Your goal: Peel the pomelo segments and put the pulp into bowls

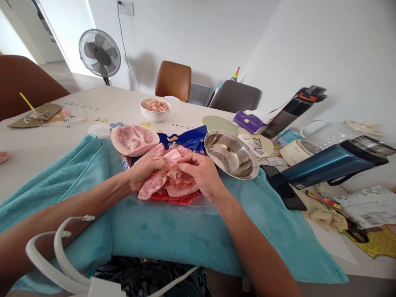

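My left hand [146, 168] is closed around a pink pomelo segment [173, 154], low over the teal towel [173, 231]. On its other side my right hand [204, 173] pinches the pale membrane with thumb and forefinger. Beneath both hands, pink peel and membrane scraps [152, 186] lie on a red and blue plastic bag [188, 135]. A larger piece of pomelo in its rind [135, 141] rests just beyond my left hand, cut face up. To the right of my right hand sits a steel bowl [232, 153] with a shiny bare inside.
Farther back stands a white bowl [154, 111] heaped with pink pulp. On the right are a phone [286, 189], a blue bottle [334, 163], a black bottle [291, 111], a purple tissue pack [250, 122] and scissors [355, 231]. White cables [58, 251] hang at lower left.
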A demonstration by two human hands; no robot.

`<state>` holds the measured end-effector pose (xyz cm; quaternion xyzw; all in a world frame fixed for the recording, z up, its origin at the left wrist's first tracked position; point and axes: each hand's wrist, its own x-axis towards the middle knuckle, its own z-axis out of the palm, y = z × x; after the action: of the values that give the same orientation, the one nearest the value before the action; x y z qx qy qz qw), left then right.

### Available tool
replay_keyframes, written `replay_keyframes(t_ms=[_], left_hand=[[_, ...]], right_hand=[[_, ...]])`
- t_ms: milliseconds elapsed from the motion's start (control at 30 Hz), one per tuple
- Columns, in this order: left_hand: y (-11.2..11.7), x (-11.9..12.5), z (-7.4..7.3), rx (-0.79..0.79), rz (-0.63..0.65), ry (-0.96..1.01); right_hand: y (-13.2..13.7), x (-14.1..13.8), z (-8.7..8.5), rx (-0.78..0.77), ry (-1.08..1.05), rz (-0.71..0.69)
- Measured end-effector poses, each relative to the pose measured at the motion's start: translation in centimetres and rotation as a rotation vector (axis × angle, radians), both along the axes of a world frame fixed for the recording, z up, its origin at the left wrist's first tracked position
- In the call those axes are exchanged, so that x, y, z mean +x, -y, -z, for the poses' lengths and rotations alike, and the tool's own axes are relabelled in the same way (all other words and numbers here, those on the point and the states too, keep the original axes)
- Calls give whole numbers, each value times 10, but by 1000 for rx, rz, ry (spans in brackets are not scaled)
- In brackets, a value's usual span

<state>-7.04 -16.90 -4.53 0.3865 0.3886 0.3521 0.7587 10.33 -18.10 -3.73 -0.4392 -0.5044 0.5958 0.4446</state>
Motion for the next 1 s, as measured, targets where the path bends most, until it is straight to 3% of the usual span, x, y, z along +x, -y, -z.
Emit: replay_keyframes(t_ms=[167,500,633,733,833,933,1000], left_hand=[[-2,-2,1,-1,-8,33],[-3,1,1,1,-113,-7],[-2,0,2,-17,-105,-2],[-2,0,0,-24,-100,15],[-2,2,0,-34,-97,-1],[-3,2,1,-41,-135,-2],[-4,3,3,-30,-144,15]], right_hand=[[-1,6,0,36,44,89],[-3,20,-4,-105,-197,-45],[-2,22,-9,2,-179,4],[-2,29,-18,206,-115,159],[-8,45,-24,469,42,488],[-18,67,-25,655,378,785],[-24,80,-23,683,670,813]])
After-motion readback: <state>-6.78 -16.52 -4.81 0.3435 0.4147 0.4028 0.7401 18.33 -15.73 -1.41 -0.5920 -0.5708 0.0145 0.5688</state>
